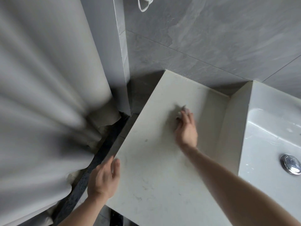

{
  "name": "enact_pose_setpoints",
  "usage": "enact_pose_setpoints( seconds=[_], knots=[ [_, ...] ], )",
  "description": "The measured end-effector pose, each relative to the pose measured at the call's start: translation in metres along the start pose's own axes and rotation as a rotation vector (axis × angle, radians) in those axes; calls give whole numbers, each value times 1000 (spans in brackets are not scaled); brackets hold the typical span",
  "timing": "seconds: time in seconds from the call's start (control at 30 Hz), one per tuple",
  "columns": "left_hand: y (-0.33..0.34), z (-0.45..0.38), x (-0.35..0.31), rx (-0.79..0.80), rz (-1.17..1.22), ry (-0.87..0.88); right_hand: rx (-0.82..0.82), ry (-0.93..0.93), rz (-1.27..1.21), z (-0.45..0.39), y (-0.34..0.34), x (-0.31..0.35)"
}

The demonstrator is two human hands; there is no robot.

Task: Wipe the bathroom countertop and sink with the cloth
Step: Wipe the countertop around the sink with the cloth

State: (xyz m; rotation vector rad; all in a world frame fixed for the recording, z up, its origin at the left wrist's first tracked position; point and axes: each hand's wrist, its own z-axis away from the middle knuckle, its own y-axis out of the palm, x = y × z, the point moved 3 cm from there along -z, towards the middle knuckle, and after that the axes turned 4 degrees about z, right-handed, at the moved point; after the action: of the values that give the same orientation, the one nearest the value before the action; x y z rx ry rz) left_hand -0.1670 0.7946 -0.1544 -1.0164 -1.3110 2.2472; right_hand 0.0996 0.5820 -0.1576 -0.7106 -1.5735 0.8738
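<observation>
The cream countertop (156,168) fills the middle of the view, with faint smudges on it. My right hand (186,129) lies palm down on its far part, fingers pressed on a small greyish cloth (184,109) that shows only past the fingertips; the hand is motion-blurred. My left hand (104,176) rests on the countertop's left edge, fingers together, holding nothing. The white sink (267,144) stands at the right, its chrome drain plug (291,163) in the basin.
A grey shower curtain (45,95) hangs close on the left. A dark threshold strip (104,149) runs between the curtain and the countertop. Grey tiled wall (211,38) stands behind. A white cord loop (144,4) hangs at the top.
</observation>
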Motion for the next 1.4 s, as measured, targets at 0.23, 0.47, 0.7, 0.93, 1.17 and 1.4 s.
enact_pose_setpoints(
  seconds=[0.23, 0.47, 0.7, 0.93, 1.17, 1.4],
  knots=[
    [3, -1, 3, 1, 5, -22, -118, 371, 159, -40, -30, -57],
    [1, -1, 1, 4, -4, -27, 45, -75, 102, 4, 35, 61],
    [5, -4, 4, 20, -19, -25, 291, -370, -13, 43, 76, 128],
    [4, -3, 3, 16, -8, -18, 106, -153, 73, -27, 9, 11],
    [3, -2, 0, -9, -7, -4, -100, 367, 220, -79, -47, -86],
    [3, -2, 0, 3, -30, -24, -76, 351, 219, -58, -11, -38]
  ],
)
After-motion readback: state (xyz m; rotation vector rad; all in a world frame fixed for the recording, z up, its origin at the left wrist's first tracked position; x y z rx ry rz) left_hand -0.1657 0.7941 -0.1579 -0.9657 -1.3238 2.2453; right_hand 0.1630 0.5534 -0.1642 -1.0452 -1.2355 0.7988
